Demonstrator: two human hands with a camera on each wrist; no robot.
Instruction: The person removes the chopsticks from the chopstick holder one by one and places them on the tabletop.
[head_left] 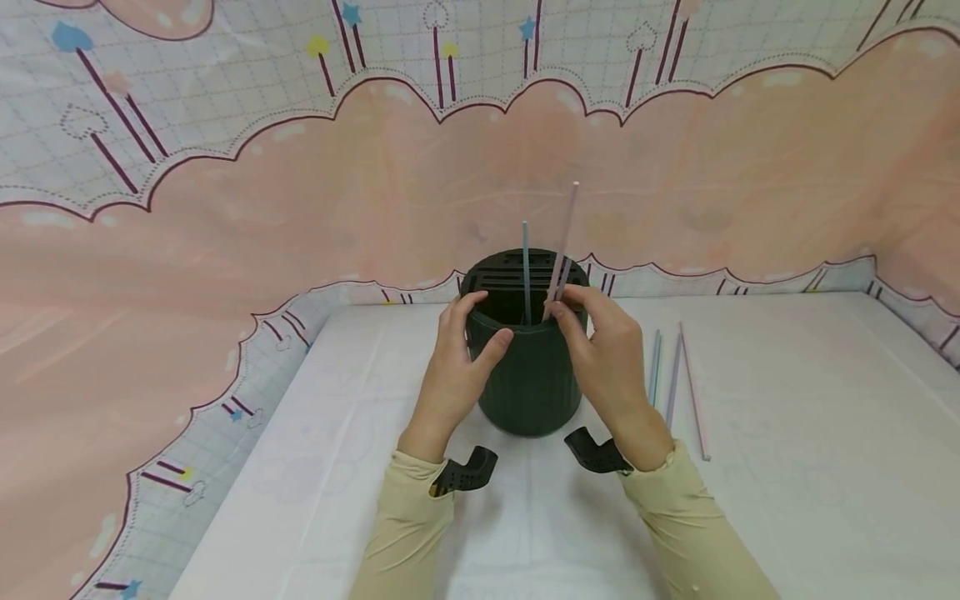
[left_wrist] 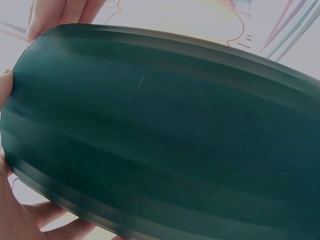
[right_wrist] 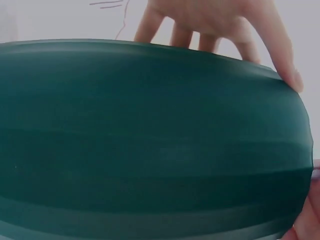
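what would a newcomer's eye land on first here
Likely the dark green container standing mid-table, the left hand against its side. Next, a tall pink stick at its opening, pinched by the right hand, beside a shorter blue stick. A few loose sticks lie right of it on the white table.

I can't see the bottom of the blue stick (head_left: 527, 271); front wall of the dark green bin (head_left: 529, 375) hides it. Both wrist views crop the bin. Sleeves (head_left: 408, 525) cut off below.
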